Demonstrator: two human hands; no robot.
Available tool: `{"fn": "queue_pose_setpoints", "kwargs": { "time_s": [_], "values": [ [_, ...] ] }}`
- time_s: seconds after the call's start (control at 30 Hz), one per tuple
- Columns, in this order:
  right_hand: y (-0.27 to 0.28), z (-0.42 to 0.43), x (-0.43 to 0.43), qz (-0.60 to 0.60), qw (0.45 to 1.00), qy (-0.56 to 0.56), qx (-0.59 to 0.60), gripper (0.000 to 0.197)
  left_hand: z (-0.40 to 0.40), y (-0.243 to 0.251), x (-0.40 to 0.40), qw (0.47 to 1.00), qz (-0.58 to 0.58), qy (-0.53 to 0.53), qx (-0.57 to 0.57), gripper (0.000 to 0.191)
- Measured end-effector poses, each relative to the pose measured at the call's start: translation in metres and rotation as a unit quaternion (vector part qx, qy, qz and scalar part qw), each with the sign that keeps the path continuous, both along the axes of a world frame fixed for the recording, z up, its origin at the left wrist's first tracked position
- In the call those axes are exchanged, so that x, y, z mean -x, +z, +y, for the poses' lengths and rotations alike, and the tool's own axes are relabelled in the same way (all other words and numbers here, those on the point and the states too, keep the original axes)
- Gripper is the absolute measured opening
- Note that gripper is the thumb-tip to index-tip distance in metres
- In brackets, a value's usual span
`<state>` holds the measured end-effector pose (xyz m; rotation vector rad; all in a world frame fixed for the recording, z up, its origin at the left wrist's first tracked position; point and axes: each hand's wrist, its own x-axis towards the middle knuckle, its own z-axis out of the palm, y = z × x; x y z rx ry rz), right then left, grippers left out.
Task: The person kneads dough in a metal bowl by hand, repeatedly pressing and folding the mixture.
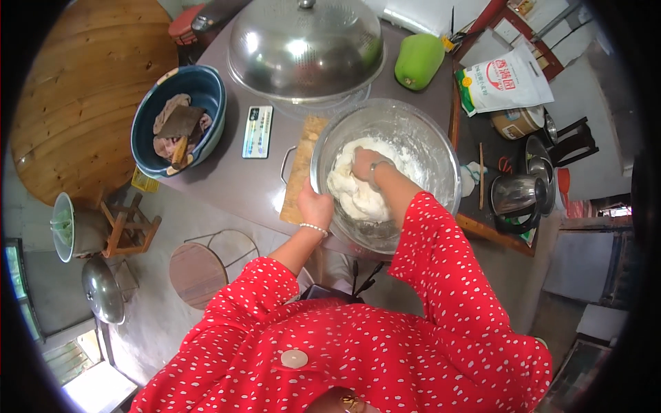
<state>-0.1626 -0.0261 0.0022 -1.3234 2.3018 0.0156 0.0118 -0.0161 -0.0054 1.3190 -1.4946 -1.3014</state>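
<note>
A large stainless steel bowl (448, 170) sits near the table's front edge, partly over a wooden cutting board (298, 180). White dough (361, 202) with loose flour around it lies in the bowl. My left hand (316, 207) grips the bowl's left rim, thumb towards the inside. Inside the bowl, my right hand (367, 164) presses into the dough, its fingers curled and partly hidden there.
Behind the bowl are a perforated metal dome lid (307, 57) and a green gourd (419, 62). A blue basin (138, 121) at left holds a cleaver (181, 124) on meat. A flat printed box (257, 131) lies between. A flour bag (506, 80) and a metal kettle (511, 194) stand right.
</note>
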Motion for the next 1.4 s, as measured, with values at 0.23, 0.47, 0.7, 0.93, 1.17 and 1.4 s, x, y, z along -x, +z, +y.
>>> {"fn": "queue_pose_setpoints", "kwargs": {
  "time_s": [0.23, 0.47, 0.7, 0.93, 1.17, 1.4],
  "values": [
    [0.042, 0.014, 0.07, -0.206, 0.975, -0.08, -0.03, 0.059, 0.0, 0.006, 0.001, 1.0, -0.005, 0.022, 0.001, 0.033],
    [-0.003, 0.025, 0.04, -0.104, 0.986, -0.078, 0.109, 0.073, 0.005, 0.017, 0.002, 0.998, -0.04, 0.036, -0.027, 0.034],
    [0.056, 0.091, 0.0, -0.049, 0.976, 0.118, 0.178, 0.049, 0.003, 0.006, 0.002, 0.998, -0.05, 0.031, -0.038, 0.034],
    [0.068, 0.145, -0.035, -0.006, 0.965, 0.255, 0.067, 0.032, 0.001, 0.009, 0.004, 0.998, -0.012, 0.051, -0.026, 0.03],
    [0.051, 0.132, -0.046, 0.007, 0.963, 0.268, 0.025, 0.035, -0.001, 0.008, 0.002, 0.999, -0.017, 0.031, -0.021, 0.033],
    [0.03, 0.094, -0.05, 0.015, 0.962, 0.274, 0.003, 0.03, 0.006, -0.003, 0.0, 0.998, 0.043, 0.034, -0.014, 0.035]
  ]
}}
